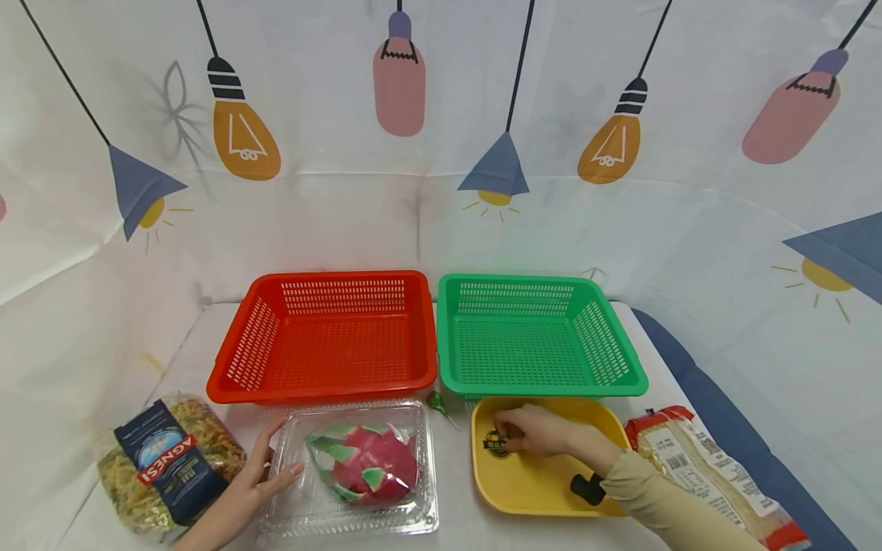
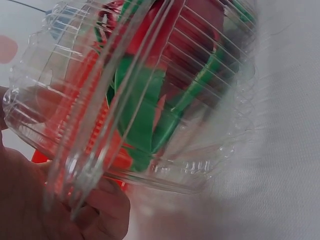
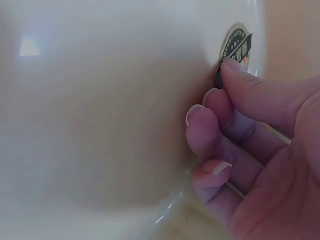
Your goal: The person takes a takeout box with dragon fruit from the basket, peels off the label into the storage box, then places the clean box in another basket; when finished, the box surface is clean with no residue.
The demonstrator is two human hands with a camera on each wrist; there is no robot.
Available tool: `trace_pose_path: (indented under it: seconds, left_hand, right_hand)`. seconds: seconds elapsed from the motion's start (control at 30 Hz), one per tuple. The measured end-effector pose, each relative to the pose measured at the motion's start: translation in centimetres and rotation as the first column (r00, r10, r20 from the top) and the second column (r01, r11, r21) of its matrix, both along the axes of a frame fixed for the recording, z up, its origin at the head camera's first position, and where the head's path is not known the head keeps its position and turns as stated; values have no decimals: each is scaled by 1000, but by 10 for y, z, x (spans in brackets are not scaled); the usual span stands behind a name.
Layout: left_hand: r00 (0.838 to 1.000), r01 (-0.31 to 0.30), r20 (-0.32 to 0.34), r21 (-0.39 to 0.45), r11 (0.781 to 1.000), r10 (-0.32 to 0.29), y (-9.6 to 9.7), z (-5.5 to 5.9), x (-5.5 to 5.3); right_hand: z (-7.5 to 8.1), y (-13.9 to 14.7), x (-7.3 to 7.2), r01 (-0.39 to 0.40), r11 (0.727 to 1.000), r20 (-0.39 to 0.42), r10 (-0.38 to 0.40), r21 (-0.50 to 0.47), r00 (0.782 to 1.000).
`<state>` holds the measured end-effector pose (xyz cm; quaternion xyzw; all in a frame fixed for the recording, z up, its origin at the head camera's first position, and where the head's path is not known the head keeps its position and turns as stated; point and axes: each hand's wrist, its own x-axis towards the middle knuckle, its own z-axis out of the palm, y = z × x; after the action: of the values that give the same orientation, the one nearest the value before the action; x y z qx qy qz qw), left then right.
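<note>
A clear plastic box [image 1: 347, 522] lies in front of the red basket, with a red and green dragon fruit [image 1: 379, 467] inside. My left hand [image 1: 243, 490] holds this box at its left side, the thumb over the lid. In the left wrist view, fingers [image 2: 107, 205] curl at the box's edge. My right hand [image 1: 534, 430] is over the yellow tray [image 1: 530, 497]. Its thumb and forefinger pinch the edge of a round black-and-gold sticker [image 3: 235, 45] on the tray. The other fingers are bent, close to the tray's surface.
A red basket [image 1: 338, 394] and a green basket [image 1: 544, 389] stand side by side at the back. A pasta bag [image 1: 172, 467] lies at the left, a red-ended food packet [image 1: 710, 474] at the right. Between box and tray sits a small green thing [image 1: 437, 402].
</note>
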<state>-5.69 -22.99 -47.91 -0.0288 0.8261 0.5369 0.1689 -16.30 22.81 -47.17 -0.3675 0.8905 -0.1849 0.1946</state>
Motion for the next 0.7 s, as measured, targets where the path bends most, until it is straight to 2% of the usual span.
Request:
trace_pose_path:
  seconds: [0.23, 0.33, 0.53, 0.7]
  left_hand:
    - [1000, -5, 22, 20, 1000, 4, 0, -1, -1]
    - [1000, -5, 30, 22, 1000, 4, 0, 0, -2]
    - [1000, 3, 30, 29, 1000, -4, 0, -1, -4]
    - [1000, 15, 12, 31, 999, -16, -1, -2, -2]
  right_hand:
    - [1, 8, 1, 16, 1000, -1, -16, -17, 1000]
    - [6, 11, 2, 36, 999, 14, -36, -9, 999]
    - [34, 9, 17, 143, 984, 135, -129, -102, 982]
    - [56, -13, 35, 251, 938, 246, -192, -241, 950]
